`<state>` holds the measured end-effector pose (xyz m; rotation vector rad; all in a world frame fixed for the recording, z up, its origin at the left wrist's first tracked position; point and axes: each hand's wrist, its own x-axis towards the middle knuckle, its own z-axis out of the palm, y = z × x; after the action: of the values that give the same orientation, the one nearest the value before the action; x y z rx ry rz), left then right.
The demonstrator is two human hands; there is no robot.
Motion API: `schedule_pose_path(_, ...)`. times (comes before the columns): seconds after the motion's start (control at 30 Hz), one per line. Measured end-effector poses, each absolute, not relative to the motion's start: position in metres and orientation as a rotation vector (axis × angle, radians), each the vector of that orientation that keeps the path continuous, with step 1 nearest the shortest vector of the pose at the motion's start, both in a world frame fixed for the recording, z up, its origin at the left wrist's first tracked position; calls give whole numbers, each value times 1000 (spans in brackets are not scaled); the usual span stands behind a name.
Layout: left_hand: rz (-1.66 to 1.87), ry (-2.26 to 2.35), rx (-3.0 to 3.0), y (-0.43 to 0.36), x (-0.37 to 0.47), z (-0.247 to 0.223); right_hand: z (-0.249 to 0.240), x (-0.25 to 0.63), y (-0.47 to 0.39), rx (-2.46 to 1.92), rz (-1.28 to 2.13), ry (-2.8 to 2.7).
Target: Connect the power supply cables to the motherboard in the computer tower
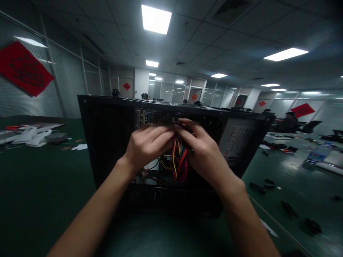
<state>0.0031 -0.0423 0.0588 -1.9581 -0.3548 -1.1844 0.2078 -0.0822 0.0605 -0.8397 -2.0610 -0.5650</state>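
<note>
An open black computer case (pixel 107 139) stands in front of me with its inside facing me. Inside it, a power cable (pixel 183 160) of red, yellow, magenta and other coloured wires hangs in a loop. My left hand (pixel 147 142) reaches in from the left, fingers closed at the top of the cable. From the right, my right hand (pixel 202 148) pinches the same spot, with its fingertips against those of the left. The end of the cable is hidden under my fingers. Expansion slots (pixel 140 117) show above my left hand, and a labelled power supply (pixel 234 137) is at the right.
The case rests on a green table (pixel 53 185). White items and a grey box (pixel 56 137) lie at left. Several small black parts (pixel 288 208) and a plastic bottle (pixel 318 152) are at right. Another person (pixel 291 121) sits farther back.
</note>
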Motion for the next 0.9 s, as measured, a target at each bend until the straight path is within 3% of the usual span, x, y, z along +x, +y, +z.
schedule_pose_path(0.13,-1003,-412,-2182,-21,6,46,28,198,-66,-1161,-618,-2041)
schedule_pose_path(0.33,-601,-863,-2629,4,9,22,-9,200,-47,-1578,-331,-2223)
schedule_pose_path(0.7,-225,-1152,-2531,-8,24,10,-21,209,-45,-1568,-68,-2184)
schedule_pose_path(0.9,-232,-1169,-2499,-10,27,6,-22,209,-44,-1565,-29,-2140)
